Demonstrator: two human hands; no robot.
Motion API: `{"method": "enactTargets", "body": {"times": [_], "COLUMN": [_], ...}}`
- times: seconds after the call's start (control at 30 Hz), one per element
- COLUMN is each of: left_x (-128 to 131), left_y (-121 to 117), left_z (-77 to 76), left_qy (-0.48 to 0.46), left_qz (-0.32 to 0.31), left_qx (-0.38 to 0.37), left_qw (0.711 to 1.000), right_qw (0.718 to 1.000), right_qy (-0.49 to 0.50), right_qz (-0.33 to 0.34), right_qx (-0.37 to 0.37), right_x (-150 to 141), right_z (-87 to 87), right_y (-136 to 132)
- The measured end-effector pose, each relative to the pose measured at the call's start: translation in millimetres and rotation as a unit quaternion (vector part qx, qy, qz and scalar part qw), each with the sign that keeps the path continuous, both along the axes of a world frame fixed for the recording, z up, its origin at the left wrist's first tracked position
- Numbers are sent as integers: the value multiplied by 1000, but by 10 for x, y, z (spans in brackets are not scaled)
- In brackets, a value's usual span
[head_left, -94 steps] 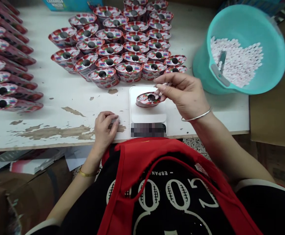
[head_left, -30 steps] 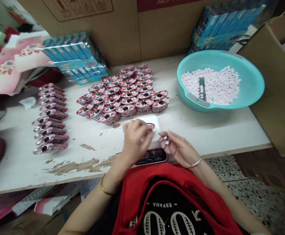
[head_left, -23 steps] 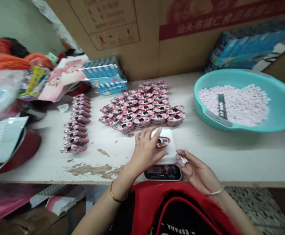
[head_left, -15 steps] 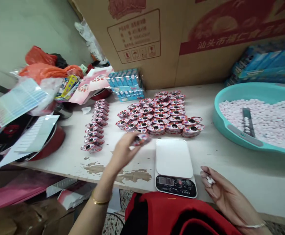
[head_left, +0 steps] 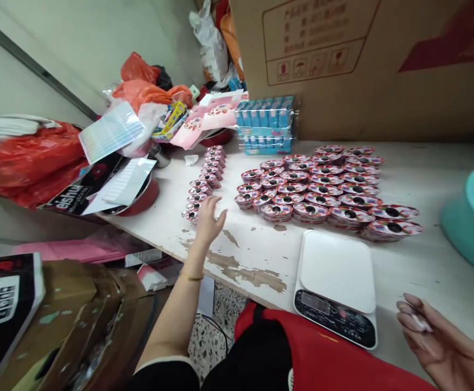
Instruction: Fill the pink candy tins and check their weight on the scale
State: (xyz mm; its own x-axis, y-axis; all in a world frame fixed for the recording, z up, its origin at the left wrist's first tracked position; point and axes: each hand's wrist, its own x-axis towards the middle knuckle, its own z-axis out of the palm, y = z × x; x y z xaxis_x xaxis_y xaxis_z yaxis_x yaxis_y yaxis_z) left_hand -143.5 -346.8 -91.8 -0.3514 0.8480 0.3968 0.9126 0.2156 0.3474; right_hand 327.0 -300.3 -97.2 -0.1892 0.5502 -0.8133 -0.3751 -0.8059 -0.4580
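My left hand (head_left: 210,220) is at the near end of a column of red-and-white oval packs (head_left: 201,191). Its thumb stands apart from the fingers, with no pack visible in it; the hand partly hides the nearest packs. To the right of the scale, my right hand (head_left: 428,331) is turned palm up, its curled fingers holding a few small white candies (head_left: 421,322). Between my hands stand a white kitchen scale (head_left: 336,271) with a bare platform and a larger group of similar packs with dark round centres (head_left: 322,189).
A turquoise basin (head_left: 471,217) of pale pieces is cut off at the right edge. Behind the packs are a wrapped blue box bundle (head_left: 266,125) and a large carton (head_left: 342,108). Red pots, papers and orange bags (head_left: 151,92) crowd the left.
My left hand has carried a pack leftward from the larger group to the column, and its fingers now show no pack. The view has turned left. My right hand still holds the candies.
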Motion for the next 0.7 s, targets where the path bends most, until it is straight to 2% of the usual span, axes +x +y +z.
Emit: {"method": "enactTargets", "body": {"times": [0.1, 0.17, 0.27, 0.33, 0.4, 0.47, 0.6, 0.7], "left_x": [-292, -468, -575, -495, -278, 70, 1063, 1796], "left_y": [-486, -718, -829, -766, -625, -430, -4, 278], "left_z": [15, 9, 24, 78, 164, 264, 410, 368], "left_qy": [81, 117, 145, 141, 104, 44, -73, -122], "left_qz": [123, 169, 138, 87, 14, -70, -192, -292], "left_qx": [-26, -83, -129, -111, -68, -24, 9, -10], "left_qw": [989, 975, 971, 980, 992, 996, 979, 949], "right_qw": [995, 995, 996, 996, 995, 991, 984, 979], "right_qy": [-96, -96, -76, -59, -36, -14, -3, -11], "right_qz": [-27, 7, 43, 45, 39, 26, 15, 21], "right_qx": [-11, -7, 16, 46, 86, 128, 180, 200], "right_x": [-107, -202, -296, -312, -299, -268, -190, -142], "right_z": [77, 171, 270, 282, 253, 193, 80, 72], "right_y": [-32, -39, -37, -47, -64, -73, -70, -89]}}
